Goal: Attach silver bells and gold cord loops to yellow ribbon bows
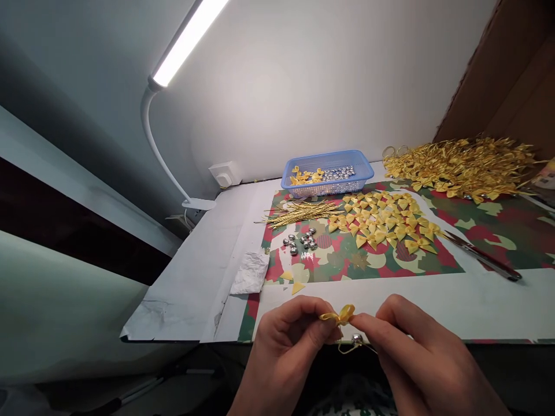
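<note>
A small yellow ribbon bow [345, 314] is pinched between the thumb and index finger of my left hand [291, 341], just over the near edge of the table. My right hand [416, 346] touches the bow's right loop with one fingertip, while its other fingers are curled. Thin gold cord [345, 350] hangs below the bow and runs to my right hand, where its end is hidden. On that cord, between both hands, hangs a silver jingle bell [356, 339].
Beyond my hands lie several yellow bows [381, 216], gold cords [299, 214] and loose bells [306, 240]. Tweezers [485, 257] rest at right. Behind stand a blue basket [327, 159] and a heap of finished gold pieces [463, 167]. Crumpled tissue [250, 273] and a lamp [162, 156] are left.
</note>
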`<action>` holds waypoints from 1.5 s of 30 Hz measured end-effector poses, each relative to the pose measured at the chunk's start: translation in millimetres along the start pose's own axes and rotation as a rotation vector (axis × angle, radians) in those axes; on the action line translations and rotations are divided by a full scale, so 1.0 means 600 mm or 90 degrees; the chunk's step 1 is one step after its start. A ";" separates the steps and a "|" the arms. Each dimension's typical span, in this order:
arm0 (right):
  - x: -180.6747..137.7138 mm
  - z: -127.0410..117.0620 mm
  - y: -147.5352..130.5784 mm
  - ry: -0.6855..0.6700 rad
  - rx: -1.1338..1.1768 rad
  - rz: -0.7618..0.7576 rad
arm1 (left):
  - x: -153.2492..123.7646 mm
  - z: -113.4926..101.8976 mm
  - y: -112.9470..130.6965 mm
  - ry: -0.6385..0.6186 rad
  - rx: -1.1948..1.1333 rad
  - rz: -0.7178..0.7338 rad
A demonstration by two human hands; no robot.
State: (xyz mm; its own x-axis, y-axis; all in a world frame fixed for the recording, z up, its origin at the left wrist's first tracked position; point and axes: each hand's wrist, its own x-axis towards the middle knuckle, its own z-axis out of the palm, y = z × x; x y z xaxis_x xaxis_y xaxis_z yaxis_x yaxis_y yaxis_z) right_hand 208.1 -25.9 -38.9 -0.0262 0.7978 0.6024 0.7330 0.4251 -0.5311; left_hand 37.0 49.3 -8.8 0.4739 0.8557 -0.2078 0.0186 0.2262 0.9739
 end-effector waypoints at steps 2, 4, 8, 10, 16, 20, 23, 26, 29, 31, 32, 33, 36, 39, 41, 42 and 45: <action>0.000 -0.001 0.000 -0.006 0.001 0.000 | 0.001 -0.001 -0.001 -0.004 -0.001 -0.003; 0.000 -0.002 0.000 -0.012 0.001 0.000 | 0.001 -0.002 -0.003 -0.009 0.000 0.004; 0.001 -0.003 0.002 -0.016 0.001 -0.004 | 0.000 -0.002 -0.004 -0.005 0.012 0.013; 0.001 -0.003 0.002 -0.026 0.000 -0.001 | 0.000 -0.002 -0.003 0.000 0.023 0.018; 0.000 -0.003 0.005 -0.047 -0.003 -0.008 | -0.002 0.001 -0.002 0.006 0.081 0.064; -0.004 0.005 0.009 -0.029 0.012 -0.011 | -0.005 0.009 -0.011 0.053 0.109 0.149; -0.007 0.012 0.009 -0.026 0.032 0.013 | -0.004 0.010 -0.019 0.079 0.130 0.206; -0.008 0.016 0.007 -0.012 0.061 0.033 | -0.002 0.006 -0.025 0.068 0.163 0.237; -0.008 0.021 0.003 0.011 0.089 0.061 | -0.002 0.004 -0.029 0.065 0.142 0.240; -0.008 0.025 0.001 0.021 0.102 0.078 | -0.003 0.006 -0.031 0.068 0.114 0.246; -0.008 0.027 -0.001 0.026 0.109 0.083 | -0.004 0.007 -0.032 0.071 0.101 0.255; -0.008 0.029 -0.002 0.032 0.119 0.087 | -0.005 0.009 -0.032 0.074 0.091 0.267; -0.008 0.034 -0.005 0.050 0.150 0.102 | -0.006 0.015 -0.032 0.087 0.071 0.299; -0.006 0.036 -0.007 0.056 0.161 0.111 | -0.006 0.020 -0.030 0.099 0.041 0.279; -0.004 0.034 -0.007 0.052 0.158 0.111 | -0.005 0.022 -0.027 0.108 0.004 0.219; -0.003 0.032 -0.008 0.049 0.158 0.109 | -0.004 0.023 -0.026 0.108 -0.019 0.182; -0.001 0.023 -0.008 0.046 0.146 0.104 | -0.002 0.023 -0.022 0.104 -0.082 0.093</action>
State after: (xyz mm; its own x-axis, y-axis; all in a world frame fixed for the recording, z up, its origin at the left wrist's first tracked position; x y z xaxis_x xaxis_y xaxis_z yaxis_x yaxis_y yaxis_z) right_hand 195.2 -22.7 -45.0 0.1348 0.8347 0.5339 0.5497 0.3853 -0.7412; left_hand 48.4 38.6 -20.2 0.3147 0.9451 -0.0885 -0.1562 0.1435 0.9772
